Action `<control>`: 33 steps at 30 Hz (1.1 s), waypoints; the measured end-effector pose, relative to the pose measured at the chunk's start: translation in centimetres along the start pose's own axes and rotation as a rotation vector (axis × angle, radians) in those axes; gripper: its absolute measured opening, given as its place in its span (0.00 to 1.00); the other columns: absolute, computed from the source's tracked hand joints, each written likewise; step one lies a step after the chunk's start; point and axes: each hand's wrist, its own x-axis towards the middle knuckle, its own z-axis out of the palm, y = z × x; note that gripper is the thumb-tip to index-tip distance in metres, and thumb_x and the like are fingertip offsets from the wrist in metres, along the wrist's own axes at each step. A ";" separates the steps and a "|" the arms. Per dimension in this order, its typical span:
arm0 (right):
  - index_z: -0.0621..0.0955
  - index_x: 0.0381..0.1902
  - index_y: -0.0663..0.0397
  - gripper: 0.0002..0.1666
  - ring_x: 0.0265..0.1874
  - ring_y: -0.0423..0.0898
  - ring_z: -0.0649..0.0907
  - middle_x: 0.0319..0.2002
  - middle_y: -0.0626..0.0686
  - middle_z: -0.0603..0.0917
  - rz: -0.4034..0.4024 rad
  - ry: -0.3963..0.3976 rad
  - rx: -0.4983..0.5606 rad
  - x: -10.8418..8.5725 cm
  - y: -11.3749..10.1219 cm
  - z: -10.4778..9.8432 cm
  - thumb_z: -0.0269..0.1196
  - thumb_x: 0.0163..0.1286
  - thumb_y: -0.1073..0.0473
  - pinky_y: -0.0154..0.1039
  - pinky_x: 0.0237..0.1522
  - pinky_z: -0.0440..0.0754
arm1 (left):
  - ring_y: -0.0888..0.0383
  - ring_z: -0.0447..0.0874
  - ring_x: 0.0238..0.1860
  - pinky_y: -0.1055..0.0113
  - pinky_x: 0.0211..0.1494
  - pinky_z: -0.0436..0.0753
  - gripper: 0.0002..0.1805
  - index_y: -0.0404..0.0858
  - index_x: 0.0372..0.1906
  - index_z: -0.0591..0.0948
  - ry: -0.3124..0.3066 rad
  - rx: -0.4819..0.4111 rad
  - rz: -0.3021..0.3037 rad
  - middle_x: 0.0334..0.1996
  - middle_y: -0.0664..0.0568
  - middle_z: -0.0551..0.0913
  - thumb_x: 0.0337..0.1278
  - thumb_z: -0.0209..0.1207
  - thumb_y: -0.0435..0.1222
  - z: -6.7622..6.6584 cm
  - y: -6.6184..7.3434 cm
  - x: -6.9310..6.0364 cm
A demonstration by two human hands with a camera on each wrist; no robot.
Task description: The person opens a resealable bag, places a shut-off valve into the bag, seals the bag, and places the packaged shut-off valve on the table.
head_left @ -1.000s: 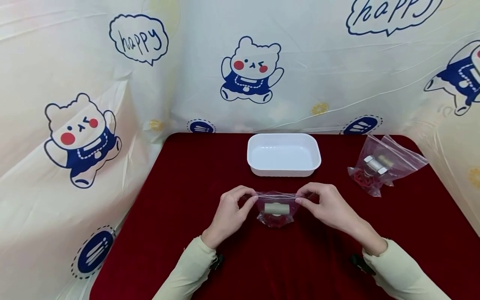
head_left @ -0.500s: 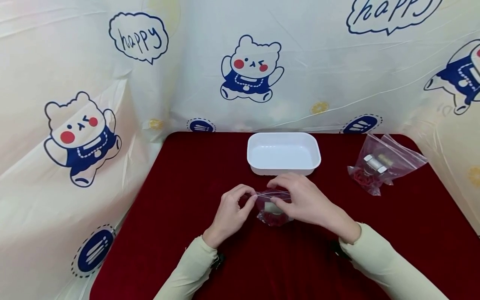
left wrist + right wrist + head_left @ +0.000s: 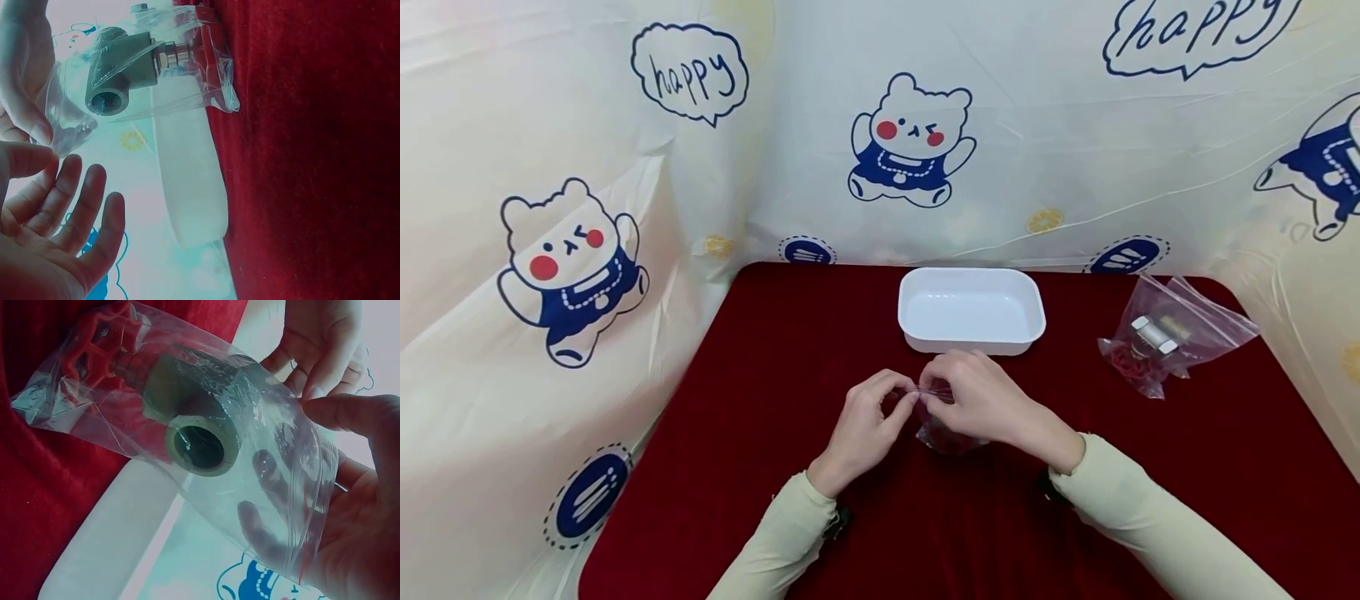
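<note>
A clear zip-lock bag stands upright on the red cloth between my hands. Inside it is a valve with a grey-green pipe body and a red handwheel at the bottom. With thumb and forefinger, my left hand pinches the left end of the bag's top edge, its other fingers spread. Right beside those fingertips, my right hand pinches the zip strip between thumb and fingers. From the head view, the right hand hides most of the bag and valve.
A white plastic tray sits just behind the hands. Toward the right lie zip-lock bags with another red-wheeled valve and metal ends visible. Red cloth covers the table, and a printed curtain stands behind and at the sides.
My right hand let go of the bag's right end, moved left along the top edge and now pinches it by the left hand. The left hand keeps its hold.
</note>
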 end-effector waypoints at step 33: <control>0.88 0.30 0.45 0.04 0.32 0.42 0.83 0.30 0.38 0.86 -0.012 0.059 -0.063 -0.8 0.6 -0.2 0.72 0.62 0.61 0.44 0.38 0.78 | 0.63 0.81 0.39 0.66 0.40 0.82 0.04 0.40 0.42 0.86 0.004 0.016 -0.014 0.40 0.59 0.84 0.75 0.63 0.34 0.0 0.2 0.2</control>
